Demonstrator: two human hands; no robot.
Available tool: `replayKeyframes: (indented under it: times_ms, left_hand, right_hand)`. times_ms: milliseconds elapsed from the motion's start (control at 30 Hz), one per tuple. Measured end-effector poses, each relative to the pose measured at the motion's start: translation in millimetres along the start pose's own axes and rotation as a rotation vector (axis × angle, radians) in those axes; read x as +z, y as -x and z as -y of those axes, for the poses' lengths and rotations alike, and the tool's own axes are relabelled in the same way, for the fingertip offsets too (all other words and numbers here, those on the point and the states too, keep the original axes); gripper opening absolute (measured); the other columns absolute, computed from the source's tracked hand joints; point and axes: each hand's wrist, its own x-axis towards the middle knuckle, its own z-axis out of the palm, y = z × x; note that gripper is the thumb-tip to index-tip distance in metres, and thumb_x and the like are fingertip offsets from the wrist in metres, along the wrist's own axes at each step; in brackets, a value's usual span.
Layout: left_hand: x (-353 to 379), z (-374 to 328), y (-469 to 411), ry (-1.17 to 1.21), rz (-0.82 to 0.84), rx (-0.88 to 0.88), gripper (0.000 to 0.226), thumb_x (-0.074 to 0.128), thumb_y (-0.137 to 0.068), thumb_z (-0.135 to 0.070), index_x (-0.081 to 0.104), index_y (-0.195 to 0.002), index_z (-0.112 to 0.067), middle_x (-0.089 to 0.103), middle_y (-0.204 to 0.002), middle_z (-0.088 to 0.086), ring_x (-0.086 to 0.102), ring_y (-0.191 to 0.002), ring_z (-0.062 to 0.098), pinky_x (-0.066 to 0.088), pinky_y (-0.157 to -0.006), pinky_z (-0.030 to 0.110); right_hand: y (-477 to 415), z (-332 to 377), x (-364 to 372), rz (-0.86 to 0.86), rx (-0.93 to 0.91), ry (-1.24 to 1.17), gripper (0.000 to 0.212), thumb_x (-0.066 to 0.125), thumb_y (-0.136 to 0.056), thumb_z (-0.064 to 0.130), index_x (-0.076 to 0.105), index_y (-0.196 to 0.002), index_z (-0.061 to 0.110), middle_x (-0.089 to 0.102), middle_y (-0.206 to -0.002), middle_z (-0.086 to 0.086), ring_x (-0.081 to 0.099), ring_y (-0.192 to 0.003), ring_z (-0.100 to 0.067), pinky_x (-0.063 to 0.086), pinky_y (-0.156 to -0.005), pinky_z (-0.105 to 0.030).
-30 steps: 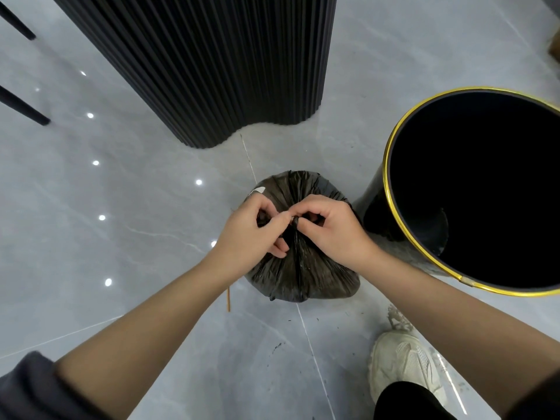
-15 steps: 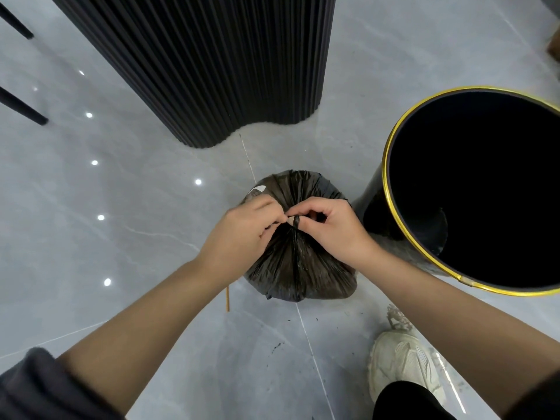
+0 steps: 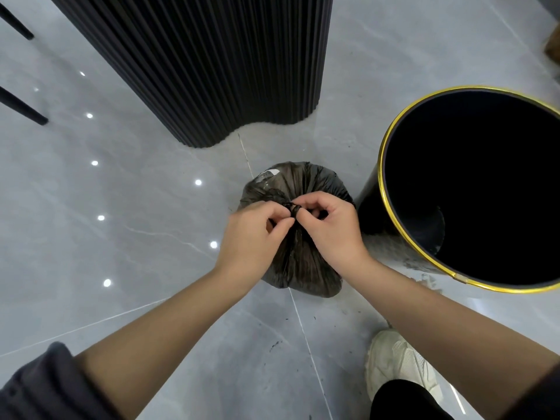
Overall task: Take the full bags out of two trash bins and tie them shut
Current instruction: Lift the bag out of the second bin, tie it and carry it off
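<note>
Bag: black trash bag [image 3: 303, 268] is sitting on the grey floor [image 3: 136, 237] at the centre of the frame, out of the bin and just left of it.
Bin: black bin [image 3: 382, 177] with a gold rim is standing at the right edge, showing no bag inside.
Left grip: left hand [image 3: 254, 237] is pinching the bag's twisted neck [image 3: 291, 209] from the left, thumb and forefinger clenched on the plastic.
Right grip: right hand [image 3: 330, 228] is pinching the same neck from the right, fingers curled around it.
Relation: neck is lying directly between both sets of fingertips, its long axis rising from the bag's top toward the camera; both hands are equally near, so tightening is probably calling for pulling apart, left and right.
Change: compared with half a second ago, a small tight coil is showing where a straight strand was standing; bag and bin are staying put.
</note>
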Motion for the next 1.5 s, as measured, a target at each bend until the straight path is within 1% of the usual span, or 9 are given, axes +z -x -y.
replayKeyframes:
  times_ms: [133,300,500,667,867,1100,1267,1367,1500]
  left_hand:
    - [2.5,-0.8,-3.4,0.015,0.011,-0.040,0.008,0.067,-0.083,-0.019,0.074,-0.086,-0.019,0.058,-0.067,-0.023,0.058,-0.066,-0.007,0.044,-0.064,0.006]
    - [5.0,-3.5,-3.5,0.078,-0.014,-0.085,0.009,0.062,-0.084,-0.014,0.070,-0.079,-0.014,0.065,-0.067,-0.008,0.061,-0.054,0.006,0.049,-0.058,0.018]
    - [0.9,3.0,-16.5,-0.017,-0.035,0.039,0.006,0.064,-0.077,-0.011,0.069,-0.075,-0.013,0.064,-0.070,-0.005,0.062,-0.058,0.012,0.052,-0.061,0.032]
    - [-1.8,6.3,-24.6,-0.007,0.056,0.077,0.008,0.064,-0.080,-0.011,0.070,-0.078,-0.015,0.062,-0.070,-0.008,0.062,-0.059,0.010,0.053,-0.061,0.033]
    - [0.9,3.3,-20.2,0.005,0.039,-0.020,0.005,0.064,-0.083,-0.017,0.066,-0.078,-0.016,0.063,-0.069,-0.009,0.063,-0.059,0.009,0.054,-0.061,0.030]
    - [-0.3,-4.3,-15.4,0.262,0.105,-0.252,0.006,0.064,-0.086,-0.018,0.068,-0.084,-0.014,0.066,-0.062,-0.002,0.062,-0.047,0.005,0.049,-0.045,0.019]
    - [3.4,-6.7,-17.0,0.321,0.063,-0.303,0.006,0.063,-0.083,-0.011,0.067,-0.081,-0.014,0.069,-0.066,0.001,0.068,-0.057,0.012,0.056,-0.051,0.027]
    - [6.5,-2.4,-13.9,0.179,-0.029,-0.161,0.004,0.064,-0.078,-0.012,0.067,-0.076,-0.015,0.068,-0.068,-0.005,0.066,-0.063,0.010,0.055,-0.061,0.026]
    - [2.7,3.8,-8.6,0.053,-0.104,0.067,0.004,0.065,-0.078,-0.008,0.066,-0.076,-0.011,0.063,-0.073,-0.009,0.060,-0.065,0.007,0.046,-0.059,0.013]
  right_hand:
    - [4.4,2.1,3.5,-0.030,0.030,0.005,0.021,0.064,-0.083,0.003,0.071,-0.091,0.021,0.067,-0.079,0.013,0.055,-0.071,0.000,0.047,-0.069,-0.012]
    - [4.9,2.5,11.3,-0.027,0.056,-0.004,0.016,0.061,-0.087,0.006,0.069,-0.094,0.019,0.068,-0.087,0.007,0.062,-0.082,-0.007,0.050,-0.074,-0.015]
    - [0.8,0.9,3.2,0.093,0.050,0.033,0.008,0.063,-0.087,0.009,0.065,-0.088,0.016,0.053,-0.103,0.002,0.053,-0.095,-0.001,0.038,-0.084,-0.005]
    - [-2.9,2.2,-6.2,0.251,0.225,-0.166,0.005,0.061,-0.089,0.009,0.065,-0.092,0.007,0.050,-0.109,0.000,0.052,-0.106,-0.009,0.038,-0.104,-0.029]
    - [-0.2,0.8,-6.0,0.132,0.297,-0.260,0.014,0.062,-0.089,0.013,0.070,-0.094,0.002,0.057,-0.112,-0.002,0.057,-0.105,-0.008,0.043,-0.103,-0.031]
    - [0.6,0.6,-4.8,0.070,0.221,-0.238,0.010,0.064,-0.088,0.011,0.071,-0.085,0.016,0.056,-0.106,0.005,0.057,-0.103,-0.004,0.043,-0.096,-0.022]
    - [1.6,0.8,-0.6,0.009,0.154,-0.174,0.010,0.066,-0.085,0.008,0.072,-0.081,0.016,0.058,-0.099,0.006,0.058,-0.094,0.000,0.044,-0.087,-0.014]
    - [1.4,-1.2,3.8,-0.050,0.163,-0.108,0.013,0.065,-0.084,0.009,0.071,-0.075,0.016,0.064,-0.098,0.002,0.062,-0.093,-0.006,0.048,-0.086,-0.020]
    - [2.4,-2.3,3.6,-0.005,0.150,-0.042,0.012,0.064,-0.084,0.011,0.069,-0.078,0.020,0.066,-0.093,0.005,0.062,-0.089,-0.004,0.048,-0.083,-0.019]
